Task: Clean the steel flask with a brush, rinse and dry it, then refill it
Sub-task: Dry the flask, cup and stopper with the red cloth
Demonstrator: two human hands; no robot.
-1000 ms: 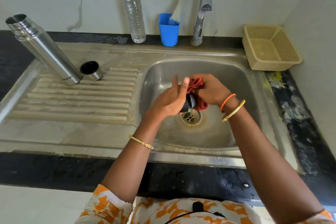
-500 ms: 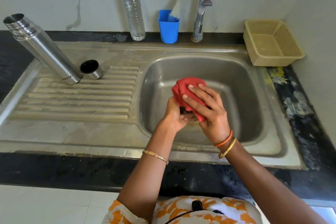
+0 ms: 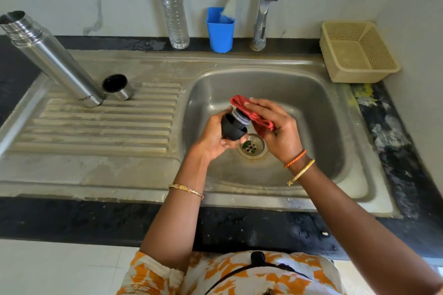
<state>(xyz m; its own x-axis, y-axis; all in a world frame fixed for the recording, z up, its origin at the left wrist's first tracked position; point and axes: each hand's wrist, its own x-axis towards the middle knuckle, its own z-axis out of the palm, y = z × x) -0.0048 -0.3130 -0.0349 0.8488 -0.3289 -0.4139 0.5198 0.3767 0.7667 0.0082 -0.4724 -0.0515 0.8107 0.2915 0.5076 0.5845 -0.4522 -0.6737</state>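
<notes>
Over the sink basin [image 3: 311,108] my left hand [image 3: 215,137] grips a black flask stopper [image 3: 233,127] with a grey threaded end. My right hand [image 3: 278,127] holds a red cloth [image 3: 249,112] against that threaded end. The open steel flask [image 3: 50,58] stands on the draining board [image 3: 107,127] at the left. Its steel cap [image 3: 117,87] sits mouth up beside it. A bottle brush [image 3: 233,0] stands in a blue cup [image 3: 220,31] at the back wall.
A clear plastic water bottle [image 3: 173,11] with a green cap stands left of the blue cup. The tap [image 3: 266,5] rises behind the basin. A beige plastic basket [image 3: 357,51] sits at the back right. The drain [image 3: 251,147] lies below my hands.
The red cloth has slid off the stopper's body to its threaded end, so the black stopper shows again. My hands shifted slightly within the basin.
</notes>
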